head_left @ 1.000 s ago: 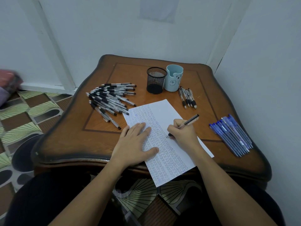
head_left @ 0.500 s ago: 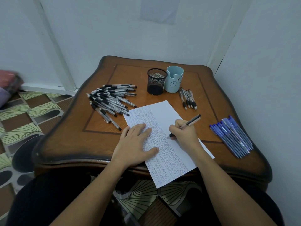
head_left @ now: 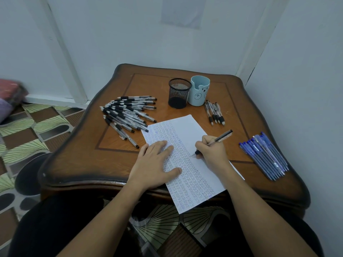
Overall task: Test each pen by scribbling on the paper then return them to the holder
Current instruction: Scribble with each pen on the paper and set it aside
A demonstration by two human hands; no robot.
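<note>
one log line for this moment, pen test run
phase: scribble test | right hand: grips pen, tip on paper | left hand: flat on paper | mesh holder: upright beside blue cup

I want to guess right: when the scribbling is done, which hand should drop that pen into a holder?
The right hand. It grips the pen, tip on the paper, and could carry it to the black mesh holder farther back. The left hand lies flat on the paper, holding it down.
</note>
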